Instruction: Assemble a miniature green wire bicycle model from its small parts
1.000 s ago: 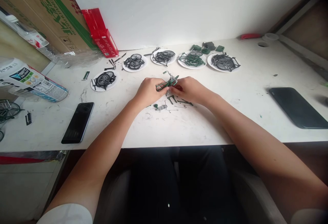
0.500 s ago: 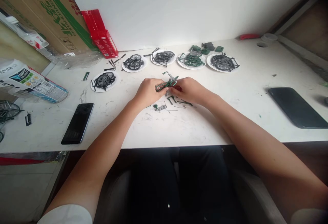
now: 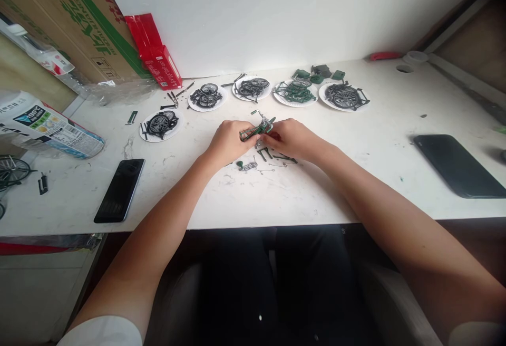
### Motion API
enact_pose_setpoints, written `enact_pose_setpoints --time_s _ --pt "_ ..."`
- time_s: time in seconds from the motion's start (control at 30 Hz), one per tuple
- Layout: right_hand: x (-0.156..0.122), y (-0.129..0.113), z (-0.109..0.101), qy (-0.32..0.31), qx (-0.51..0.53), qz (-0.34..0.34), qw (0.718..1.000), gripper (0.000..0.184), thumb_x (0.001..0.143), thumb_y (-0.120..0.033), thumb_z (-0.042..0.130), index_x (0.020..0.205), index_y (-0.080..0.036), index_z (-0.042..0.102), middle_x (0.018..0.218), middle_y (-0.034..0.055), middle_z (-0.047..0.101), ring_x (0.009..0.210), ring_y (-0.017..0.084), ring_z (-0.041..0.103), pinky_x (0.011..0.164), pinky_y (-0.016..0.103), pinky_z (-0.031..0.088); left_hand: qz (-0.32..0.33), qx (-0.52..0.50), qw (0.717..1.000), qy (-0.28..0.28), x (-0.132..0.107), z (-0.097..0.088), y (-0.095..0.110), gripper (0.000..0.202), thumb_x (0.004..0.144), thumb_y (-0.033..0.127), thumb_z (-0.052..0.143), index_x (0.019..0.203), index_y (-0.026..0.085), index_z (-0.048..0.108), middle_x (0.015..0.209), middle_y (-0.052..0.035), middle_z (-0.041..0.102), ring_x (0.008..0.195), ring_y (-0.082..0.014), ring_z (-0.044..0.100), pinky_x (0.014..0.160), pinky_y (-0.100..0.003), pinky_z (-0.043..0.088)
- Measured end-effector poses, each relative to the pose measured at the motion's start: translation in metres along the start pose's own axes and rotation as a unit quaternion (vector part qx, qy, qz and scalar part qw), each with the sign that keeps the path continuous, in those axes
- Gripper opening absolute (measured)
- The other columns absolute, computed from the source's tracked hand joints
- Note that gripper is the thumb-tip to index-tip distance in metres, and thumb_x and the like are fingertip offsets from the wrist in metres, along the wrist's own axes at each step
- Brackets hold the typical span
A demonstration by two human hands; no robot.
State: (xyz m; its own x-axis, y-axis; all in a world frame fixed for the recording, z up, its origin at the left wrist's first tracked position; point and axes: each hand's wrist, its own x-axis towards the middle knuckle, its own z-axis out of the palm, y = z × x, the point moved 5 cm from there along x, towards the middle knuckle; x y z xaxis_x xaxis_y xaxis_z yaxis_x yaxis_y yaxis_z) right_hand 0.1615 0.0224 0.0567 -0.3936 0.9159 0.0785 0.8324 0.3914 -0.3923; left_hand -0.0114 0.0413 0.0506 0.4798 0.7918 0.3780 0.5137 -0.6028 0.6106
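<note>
Both hands (image 3: pixel 261 140) pinch a green frame (image 3: pixel 256 130); its writing is unreadable.

Black phone (image 3: pixel 119 190), 5 plates w/ parts (image 3: pixel 159 125), red box (image 3: pixel 155 53)

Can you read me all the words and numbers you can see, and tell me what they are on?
Cardboard box: big green characters, cut off and tilted, not readable.
Red carton: small print, too blurred to read.
White packet at the left: "99" perhaps in a dark badge; the rest is too small.
Two phones: dark screens, no text.
Green model frame between the left hand and right hand: no text.
</note>
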Motion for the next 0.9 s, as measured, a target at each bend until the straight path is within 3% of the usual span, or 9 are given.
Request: enact_pose_setpoints --time_s 0.9 --pt "-0.0011 -0.0025 -0.0011 -0.012 -0.014 0.004 1.000 0.029 0.102 -0.033 0.054 0.083 -0.017 0.068 0.072 0.0076 0.066 0.064 0.018 0.050 0.064 0.033 0.031 -0.002 0.010 1.000 -0.011 0.0007 -0.0011 0.0036 0.027 0.090 0.030 0.071 0.068 0.018 0.062 0.064 0.0008 0.052 0.064 -0.0140 0.042 0.061 -0.029 0.032"
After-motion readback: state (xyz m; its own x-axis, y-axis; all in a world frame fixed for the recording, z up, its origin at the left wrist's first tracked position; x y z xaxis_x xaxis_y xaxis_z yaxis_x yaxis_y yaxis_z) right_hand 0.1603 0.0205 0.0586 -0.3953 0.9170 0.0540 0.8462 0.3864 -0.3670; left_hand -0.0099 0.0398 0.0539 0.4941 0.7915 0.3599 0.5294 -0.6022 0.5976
